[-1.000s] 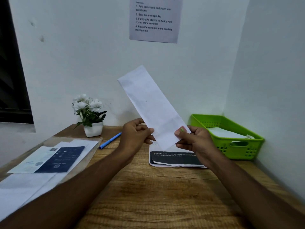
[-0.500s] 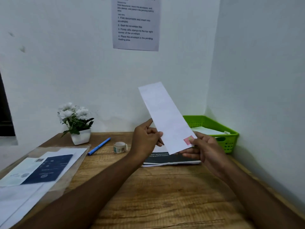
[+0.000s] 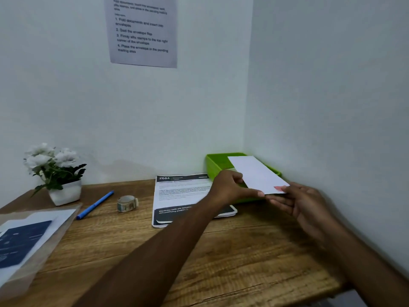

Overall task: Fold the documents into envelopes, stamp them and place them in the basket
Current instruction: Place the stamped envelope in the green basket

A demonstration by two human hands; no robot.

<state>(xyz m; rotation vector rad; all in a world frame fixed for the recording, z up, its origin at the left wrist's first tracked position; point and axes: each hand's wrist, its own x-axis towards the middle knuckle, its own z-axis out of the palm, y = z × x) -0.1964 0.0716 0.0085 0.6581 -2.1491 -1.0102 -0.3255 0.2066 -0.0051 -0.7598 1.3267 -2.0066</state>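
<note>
both hands hold a white envelope (image 3: 256, 173) by its near end, above the green basket (image 3: 215, 165) that sits in the corner of the wooden table (image 3: 243, 258). the left hand (image 3: 230, 185) grips the envelope's near left edge, fingers curled over the top and the thumb stretched along the lower edge. the right hand (image 3: 303, 202) pinches the near right corner, its fingers (image 3: 280, 201) lying fairly straight underneath; this hand is blurred, so the thumb's exact place is hard to tell. a reddish stamp (image 3: 279, 188) sits on the envelope just beside the right fingertips. beyond the fingers the envelope tilts away over the inside of the basket, and whether it touches the basket cannot be told. to the left of the left hand, partly under its forearm, lies a stack of printed documents (image 3: 183, 196) with a dark band along the near edge. further left of the fingers are a roll of tape (image 3: 127, 203), then a blue pen (image 3: 95, 204), then a white pot of white flowers (image 3: 57, 171) by the wall. well apart at the table's left edge lies a clear folder (image 3: 26, 240) with papers. a printed notice (image 3: 142, 32) hangs on the wall above.
</note>
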